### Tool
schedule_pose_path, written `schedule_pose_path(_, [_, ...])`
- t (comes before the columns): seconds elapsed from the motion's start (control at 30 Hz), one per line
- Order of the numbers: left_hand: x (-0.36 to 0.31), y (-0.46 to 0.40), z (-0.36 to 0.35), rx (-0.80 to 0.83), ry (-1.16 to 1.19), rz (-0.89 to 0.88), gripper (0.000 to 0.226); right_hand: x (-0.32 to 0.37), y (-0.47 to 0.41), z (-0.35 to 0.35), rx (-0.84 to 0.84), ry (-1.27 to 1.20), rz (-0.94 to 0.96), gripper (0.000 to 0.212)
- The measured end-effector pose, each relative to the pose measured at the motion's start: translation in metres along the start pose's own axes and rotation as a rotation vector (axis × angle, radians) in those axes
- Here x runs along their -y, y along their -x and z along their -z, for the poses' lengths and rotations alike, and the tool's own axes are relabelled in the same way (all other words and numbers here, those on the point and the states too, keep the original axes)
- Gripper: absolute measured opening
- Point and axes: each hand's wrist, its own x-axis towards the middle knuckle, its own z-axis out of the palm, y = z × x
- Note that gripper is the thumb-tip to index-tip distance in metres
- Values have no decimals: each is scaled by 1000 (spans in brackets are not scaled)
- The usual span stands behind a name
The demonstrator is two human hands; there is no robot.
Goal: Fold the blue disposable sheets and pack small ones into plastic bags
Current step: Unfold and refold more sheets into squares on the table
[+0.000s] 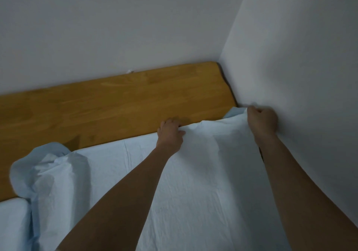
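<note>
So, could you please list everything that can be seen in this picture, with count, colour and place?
blue disposable sheet: one, light blue, spread over the bed, far edge lifted, bunched at the near left.
wooden headboard: one, honey brown, along the far side of the bed, against the wall.
walls: two, white, meeting in a corner at the right.
small scrap: one, white, on the wall just above the headboard; what it is, I cannot tell.
left hand: one, grips the far edge of the sheet by the headboard.
right hand: one, grips the sheet's corner beside the right wall.
</note>
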Motion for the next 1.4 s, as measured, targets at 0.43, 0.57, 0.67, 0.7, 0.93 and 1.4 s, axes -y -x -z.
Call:
schedule_pose_path(0.43, [4, -3, 5, 21, 53, 32, 5, -5, 1, -14, -176, -219, 218, 44])
schedule_pose_path(0.57, [3, -3, 6, 14, 54, 19, 9, -12, 3, -15, -260, 238, 423, 42])
schedule_pose_path(0.67, [3, -1, 6, 3, 58, 11, 9, -11, 10, -18, -177, 442, 436, 40])
schedule_pose_path(0.7, [3, -1, 6, 0, 57, 9, 7, -10, 13, -18, -140, 488, 417, 41])
schedule_pose_path(0.93, [2, -1, 3, -13, 47, 5, 8, 12, 41, -26, -265, 768, 346, 24])
schedule_pose_path(1.4, [84, 54, 30, -239, -451, -148, 50, -12, 71, -94, 266, 643, 856, 48])
